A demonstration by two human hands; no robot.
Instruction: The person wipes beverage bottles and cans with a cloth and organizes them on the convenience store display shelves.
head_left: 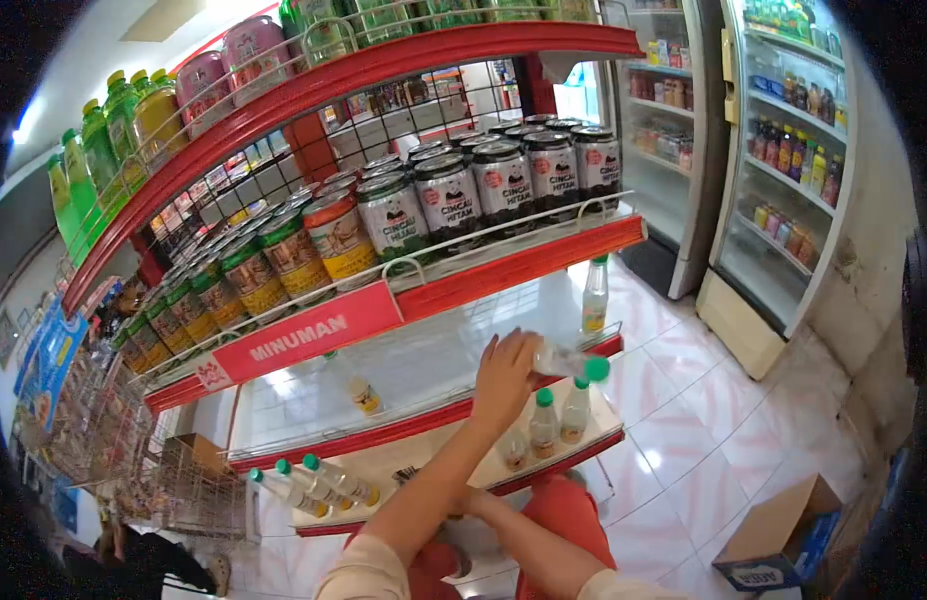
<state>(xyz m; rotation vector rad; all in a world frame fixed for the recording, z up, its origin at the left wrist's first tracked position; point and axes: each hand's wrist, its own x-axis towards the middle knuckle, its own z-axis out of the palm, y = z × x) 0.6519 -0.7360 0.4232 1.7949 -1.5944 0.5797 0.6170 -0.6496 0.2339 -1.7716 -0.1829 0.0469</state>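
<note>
Red-edged metal shelving (524,265) is filling my feed; the left hand (507,375) is gripping a clear, green-capped cylindrical bottle (564,361), jutting toward its three o'clock. The right hand (465,501) is mostly hiding at my view's six o'clock, grip unreadable.

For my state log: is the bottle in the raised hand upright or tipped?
Tipped: the bottle lies nearly sideways in the left hand, its green cap pointing toward the picture's right.
</note>
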